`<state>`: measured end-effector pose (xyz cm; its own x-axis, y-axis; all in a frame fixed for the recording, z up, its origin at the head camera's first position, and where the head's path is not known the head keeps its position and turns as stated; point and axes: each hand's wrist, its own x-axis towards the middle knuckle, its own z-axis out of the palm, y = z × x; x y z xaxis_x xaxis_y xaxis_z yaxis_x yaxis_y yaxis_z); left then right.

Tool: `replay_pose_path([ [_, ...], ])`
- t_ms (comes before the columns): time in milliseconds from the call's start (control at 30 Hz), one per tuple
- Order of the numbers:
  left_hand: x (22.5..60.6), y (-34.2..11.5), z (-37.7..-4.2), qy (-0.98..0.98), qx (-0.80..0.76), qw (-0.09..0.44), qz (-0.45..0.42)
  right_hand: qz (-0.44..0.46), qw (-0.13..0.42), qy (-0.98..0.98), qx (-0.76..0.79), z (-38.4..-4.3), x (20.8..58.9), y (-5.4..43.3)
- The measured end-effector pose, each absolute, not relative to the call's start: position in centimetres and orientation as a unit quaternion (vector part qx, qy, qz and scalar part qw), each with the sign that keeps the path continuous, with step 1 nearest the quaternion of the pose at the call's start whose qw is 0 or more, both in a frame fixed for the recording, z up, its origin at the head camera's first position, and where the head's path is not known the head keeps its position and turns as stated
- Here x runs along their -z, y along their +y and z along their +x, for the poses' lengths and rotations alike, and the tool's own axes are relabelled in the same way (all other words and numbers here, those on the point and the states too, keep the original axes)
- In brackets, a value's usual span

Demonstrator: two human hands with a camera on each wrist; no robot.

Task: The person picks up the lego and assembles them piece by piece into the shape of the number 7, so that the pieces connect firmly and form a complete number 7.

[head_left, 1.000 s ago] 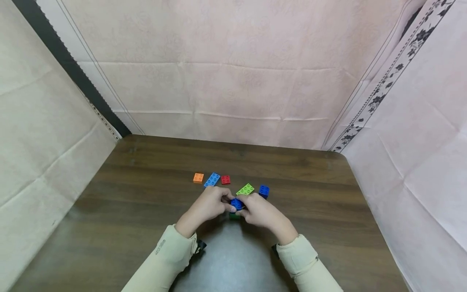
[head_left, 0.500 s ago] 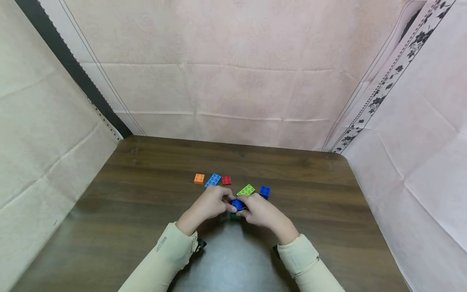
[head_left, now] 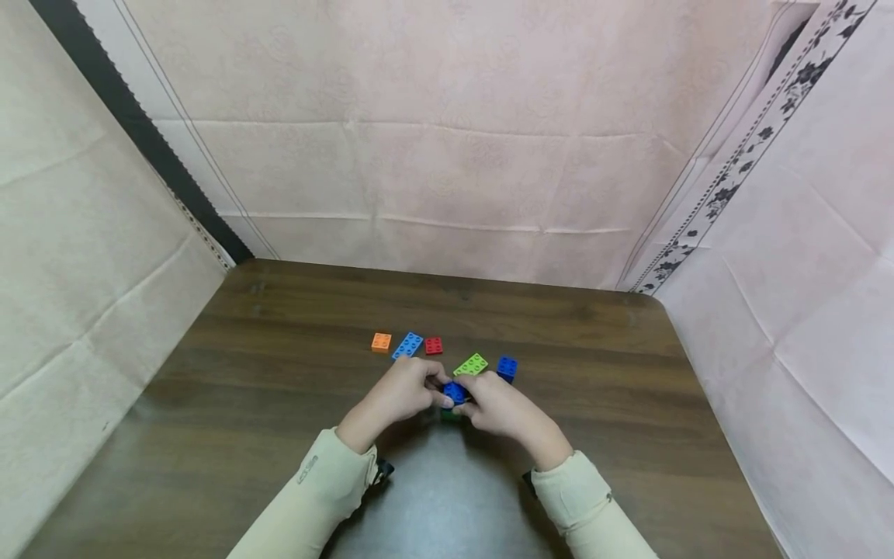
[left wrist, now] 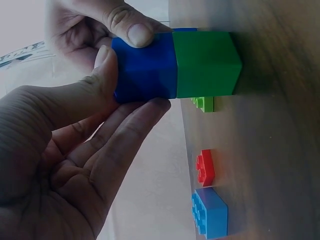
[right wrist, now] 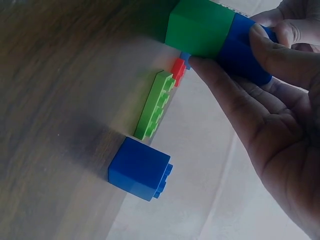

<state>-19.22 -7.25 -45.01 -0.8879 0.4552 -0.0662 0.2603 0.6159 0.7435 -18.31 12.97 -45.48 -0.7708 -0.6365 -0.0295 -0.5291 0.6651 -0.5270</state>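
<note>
My pale sleeves come in from the bottom of the frame, left and right of centre. Just above them, at lower centre, my left hand and right hand meet round the dark blue brick, both with thumb and fingers bent to pinch it, parted only by its width. It sits atop the green brick, flush in both wrist views; whether the green one touches the bench I cannot tell. My fingers cover much of this pair from above.

Beyond my hands, right of centre, the second blue brick stands partly behind my right hand, with the lime brick just to its left, its near end close against my fingers. Farther up, running leftward, lie the red brick, the light blue brick, tilted and just above my left hand, and the orange brick. Pale cloth rises behind the far edge, filling the top of the frame.

Against half a second ago, hardly anything differs: my grip is the same, the blue brick remains over the green one, and the loose bricks keep their places
</note>
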Motion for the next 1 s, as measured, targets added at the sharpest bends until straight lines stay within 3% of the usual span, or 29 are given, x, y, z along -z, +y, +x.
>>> replay_pose_path([
  [1000, 44.9, -7.32, -19.02, 0.889, -0.389, 0.126, 0.204, -0.332, 0.098, 0.902, 0.257, -18.32, 45.8, 13.25],
])
